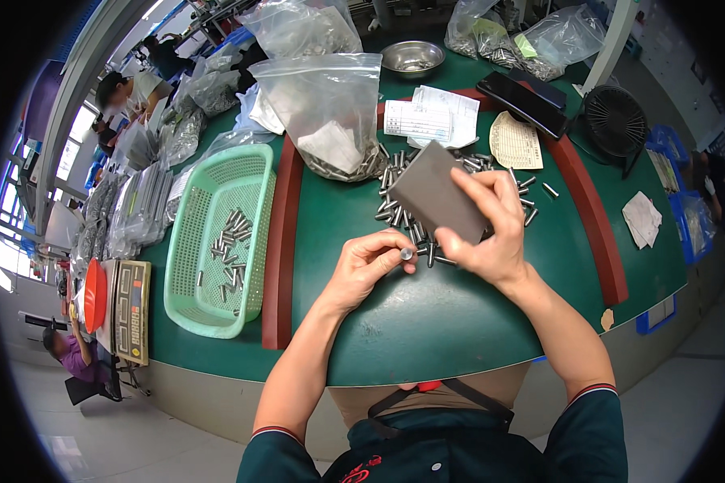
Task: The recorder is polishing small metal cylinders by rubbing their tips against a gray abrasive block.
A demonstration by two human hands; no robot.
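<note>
Between the thumb and fingers of my left hand (368, 267) is a small metal pin (406, 253), its round end turned up toward me. My right hand (495, 233) grips a flat, dark grey rectangular block (437, 191), held tilted above the table. Under and around the block lies a heap of loose metal pins (391, 211), partly hidden by it. To the left, a light green plastic basket (179, 278) holds several similar pins (232, 233) on its perforated bottom.
Dark red strips (277, 314) border the work area on the green table (427, 330). Behind the heap stand a bulging clear bag (322, 105), paper slips (439, 119) and a metal bowl (412, 58). At the right are a black phone (524, 103), a small fan (612, 121) and a crumpled tissue (642, 219).
</note>
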